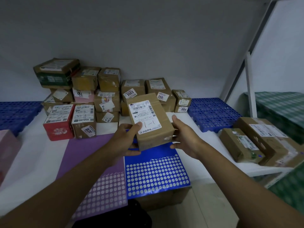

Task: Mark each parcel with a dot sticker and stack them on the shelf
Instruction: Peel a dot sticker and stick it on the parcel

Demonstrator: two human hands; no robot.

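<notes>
While both hands clasp it, parcel (150,120) fills their grip.

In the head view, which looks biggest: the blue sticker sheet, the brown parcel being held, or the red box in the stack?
1. blue sticker sheet
2. held brown parcel, though it sits nearer the camera
3. red box

One head-worn wide-angle view looks forward and down, close over the white shelf board (41,155), toward the grey wall (148,38).

Blue perforated mats (212,112) at the back, green checkered cloth (283,109) — far right, grey wall (148,38)
</notes>
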